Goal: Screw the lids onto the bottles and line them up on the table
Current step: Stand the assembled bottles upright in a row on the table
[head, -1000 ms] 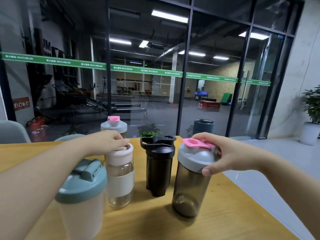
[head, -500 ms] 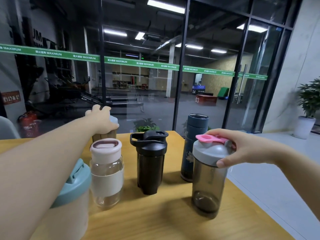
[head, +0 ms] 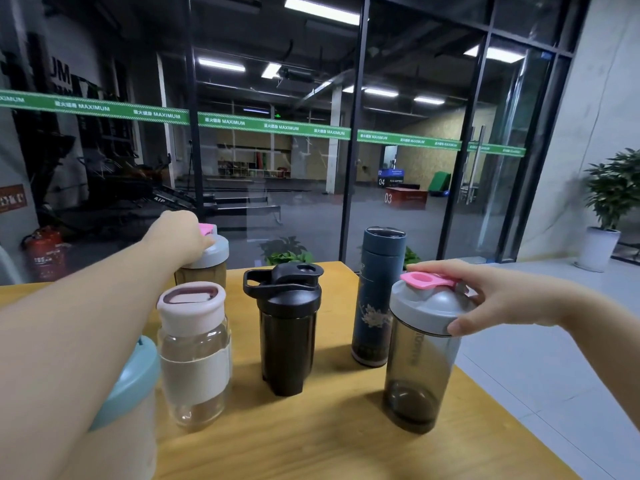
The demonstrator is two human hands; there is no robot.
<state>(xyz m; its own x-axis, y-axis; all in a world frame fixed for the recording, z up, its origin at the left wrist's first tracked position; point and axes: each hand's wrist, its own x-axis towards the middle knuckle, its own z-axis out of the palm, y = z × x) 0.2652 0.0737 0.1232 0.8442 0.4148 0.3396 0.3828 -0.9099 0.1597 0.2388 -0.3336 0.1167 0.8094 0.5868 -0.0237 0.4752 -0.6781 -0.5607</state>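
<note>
Glass banded "MAXIMUM" (head: 166,115); left hand (head: 183,233) grips far shaker (head: 204,261), right hand (head: 498,299) grips smoky shaker's lid (head: 429,306).

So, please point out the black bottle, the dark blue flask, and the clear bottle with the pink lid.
black bottle (head: 286,336), head view, front of its body.
dark blue flask (head: 375,271), head view, upper body.
clear bottle with the pink lid (head: 194,348), head view, glass wall.

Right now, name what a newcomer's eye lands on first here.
The bright pink flip cap on the smoky shaker bottle at the table's right edge, gripped at its grey lid by the right hand. Then the left hand reaching far back onto another pink-capped shaker, and the black shaker standing in the middle.
</note>
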